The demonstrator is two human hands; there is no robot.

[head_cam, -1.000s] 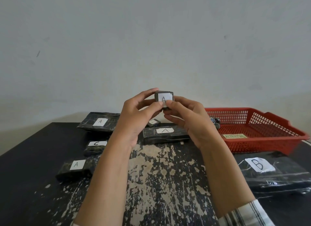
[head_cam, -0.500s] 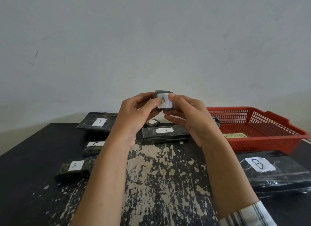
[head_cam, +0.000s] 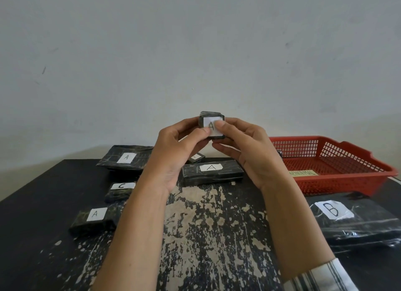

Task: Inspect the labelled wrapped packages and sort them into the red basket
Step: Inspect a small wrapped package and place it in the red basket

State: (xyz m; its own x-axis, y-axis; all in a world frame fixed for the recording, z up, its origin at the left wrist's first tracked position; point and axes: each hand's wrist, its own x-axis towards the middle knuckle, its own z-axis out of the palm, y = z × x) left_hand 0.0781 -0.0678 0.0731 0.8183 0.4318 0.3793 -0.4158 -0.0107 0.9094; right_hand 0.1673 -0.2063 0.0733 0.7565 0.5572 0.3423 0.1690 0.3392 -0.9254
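With my left hand (head_cam: pixel 173 152) and right hand (head_cam: pixel 245 154) both pinching the small package (head_cam: pixel 208 116) marked A up above the surface (head_cam: pixel 206 225), left of the red basket (head_cam: pixel 347 182), I should slide my thumbs off the letter and turn it slowly before sorting.

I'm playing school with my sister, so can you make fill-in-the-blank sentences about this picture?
1. The left hand and right hand hold a small package labelled ___.
2. The basket is coloured ___.
3. The big package nearest the basket is labelled ___.
Missing words: A; red; B.
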